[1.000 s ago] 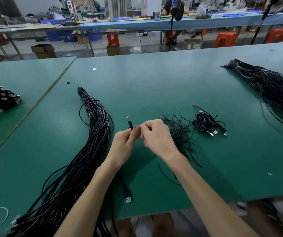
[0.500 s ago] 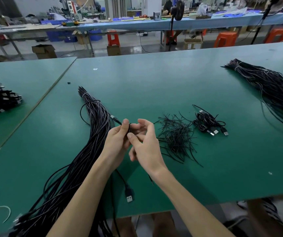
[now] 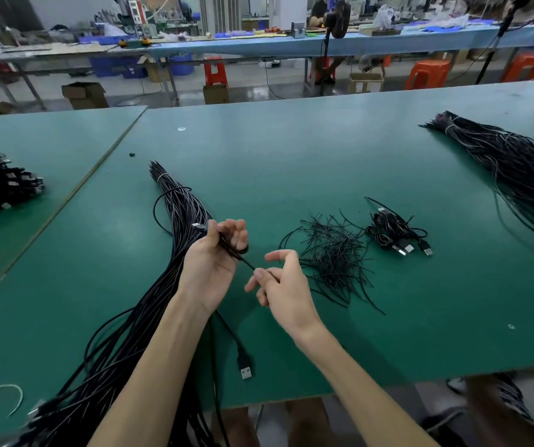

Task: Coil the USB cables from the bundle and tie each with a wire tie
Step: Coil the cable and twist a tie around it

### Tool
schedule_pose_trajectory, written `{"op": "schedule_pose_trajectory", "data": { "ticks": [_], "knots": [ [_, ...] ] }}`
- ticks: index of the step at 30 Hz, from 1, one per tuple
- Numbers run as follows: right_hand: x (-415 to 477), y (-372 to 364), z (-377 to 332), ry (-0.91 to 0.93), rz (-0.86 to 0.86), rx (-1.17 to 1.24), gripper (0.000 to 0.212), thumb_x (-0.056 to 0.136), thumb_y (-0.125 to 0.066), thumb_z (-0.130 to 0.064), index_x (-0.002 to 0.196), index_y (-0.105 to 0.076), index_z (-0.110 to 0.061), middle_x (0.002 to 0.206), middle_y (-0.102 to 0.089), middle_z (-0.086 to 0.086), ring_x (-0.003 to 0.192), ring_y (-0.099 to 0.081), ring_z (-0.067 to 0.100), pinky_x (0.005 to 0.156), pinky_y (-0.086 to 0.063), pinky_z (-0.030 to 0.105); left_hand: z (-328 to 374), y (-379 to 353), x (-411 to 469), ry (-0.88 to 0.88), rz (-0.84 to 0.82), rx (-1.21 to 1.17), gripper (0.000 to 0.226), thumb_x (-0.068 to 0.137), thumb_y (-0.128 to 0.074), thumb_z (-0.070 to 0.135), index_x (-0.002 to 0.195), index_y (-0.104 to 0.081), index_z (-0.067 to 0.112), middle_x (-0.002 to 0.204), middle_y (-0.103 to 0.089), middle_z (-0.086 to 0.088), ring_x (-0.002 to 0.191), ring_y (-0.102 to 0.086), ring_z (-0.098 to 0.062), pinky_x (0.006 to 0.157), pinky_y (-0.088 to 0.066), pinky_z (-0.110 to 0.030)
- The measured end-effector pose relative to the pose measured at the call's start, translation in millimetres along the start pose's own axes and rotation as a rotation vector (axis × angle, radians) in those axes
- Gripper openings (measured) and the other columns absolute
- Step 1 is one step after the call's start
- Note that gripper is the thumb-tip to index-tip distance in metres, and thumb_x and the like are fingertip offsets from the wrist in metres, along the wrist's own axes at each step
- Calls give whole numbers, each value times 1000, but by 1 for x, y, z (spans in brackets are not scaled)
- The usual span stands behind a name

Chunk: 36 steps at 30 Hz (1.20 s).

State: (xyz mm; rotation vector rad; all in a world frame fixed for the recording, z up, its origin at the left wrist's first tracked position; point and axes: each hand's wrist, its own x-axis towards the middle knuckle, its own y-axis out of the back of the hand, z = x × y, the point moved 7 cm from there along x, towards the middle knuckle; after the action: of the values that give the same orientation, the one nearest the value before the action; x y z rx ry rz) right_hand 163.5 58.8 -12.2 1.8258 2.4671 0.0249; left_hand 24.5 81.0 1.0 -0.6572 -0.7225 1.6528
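The bench (image 3: 291,156) is a flat surface with a matte green covering. One long bundle (image 3: 182,217) of thin, glossy black cables lies on it left of centre, bound near its far end by one pale tie. The left hand (image 3: 209,266) is raised beside this bundle, fingers (image 3: 236,230) clenched round a small round coil of one USB cable (image 3: 245,262). A straight strand of that cable runs to the right hand (image 3: 286,287), which pinches it at the thumb tip, the other fingers loosely curled. The cable's tail passes from under the left wrist to one rectangular, metal-tipped plug (image 3: 245,366) lying on the bench. Right of the hands lies one loose heap of short, stiff black wire ties (image 3: 333,256). Just beside it is a cluster of coiled cables (image 3: 391,233) showing three plugs. A second bundle (image 3: 514,166) lies at far right.
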Motion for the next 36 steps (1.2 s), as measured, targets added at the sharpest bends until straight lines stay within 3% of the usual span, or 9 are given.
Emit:
{"op": "schedule_pose_trajectory", "data": {
  "ticks": [4,7,9,13,17,24,30,33,36],
  "knots": [
    [4,9,2,-33,-73,-86,6,101,-63,-14,100,-66,-9,71,-71,2,53,-51,9,52,-43,18,-2,-3,-2,115,-71,-230,52,114,-33,20,75,-67,16,78,-55,8,59,-51,-1,55,-44,-15],
    [6,14,4,-191,-157,170,17,96,-71,-12,105,-67,1,73,-71,5,51,-51,9,42,-37,18,-1,-5,-5,175,-121,-329,36,107,-35,8,82,-58,21,70,-46,13,44,-32,-2,44,-33,-21],
    [5,17,0,-272,-223,380,22,95,-71,-7,112,-67,5,84,-74,9,58,-59,8,44,-42,16,0,-7,-6,185,-147,-344,26,99,-42,5,84,-54,22,66,-41,14,42,-23,-4,42,-29,-24],
    [6,24,-6,-295,-244,782,23,98,-63,-3,116,-68,10,110,-74,20,92,-75,16,63,-57,15,-5,-13,-9,261,-210,-328,34,110,-34,18,81,-52,20,61,-39,12,42,-23,-7,44,-30,-26],
    [8,24,-3,-238,-134,860,22,96,-66,-7,111,-71,8,103,-75,17,87,-76,15,62,-57,16,-15,-19,-15,329,-276,-170,38,111,-37,33,78,-52,21,60,-37,11,43,-22,-8,46,-28,-25],
    [10,31,6,-104,89,635,20,102,-62,-16,98,-74,0,76,-72,7,60,-62,11,52,-47,19,-25,-14,-13,363,-239,92,33,107,-43,31,77,-49,20,62,-33,11,42,-22,-5,46,-20,-22],
    [11,46,-5,44,202,381,23,104,-60,-14,91,-75,-3,68,-66,4,51,-55,14,47,-38,21,-31,-19,-17,353,-356,301,36,109,-44,36,78,-53,19,66,-37,7,47,-29,-5,52,-33,-21],
    [9,48,-21,215,184,122,21,103,-62,-13,88,-76,-8,65,-63,4,50,-52,17,52,-42,25,-36,-22,-19,351,-387,427,37,107,-48,39,76,-59,21,67,-45,5,47,-35,-7,54,-37,-19],
    [8,48,-32,334,196,-127,21,101,-64,-17,86,-78,-15,71,-69,-5,59,-59,8,63,-47,24,-38,-26,-20,314,-419,495,37,107,-48,37,78,-63,20,70,-55,-1,53,-47,-13,58,-44,-21]
  ]
}}
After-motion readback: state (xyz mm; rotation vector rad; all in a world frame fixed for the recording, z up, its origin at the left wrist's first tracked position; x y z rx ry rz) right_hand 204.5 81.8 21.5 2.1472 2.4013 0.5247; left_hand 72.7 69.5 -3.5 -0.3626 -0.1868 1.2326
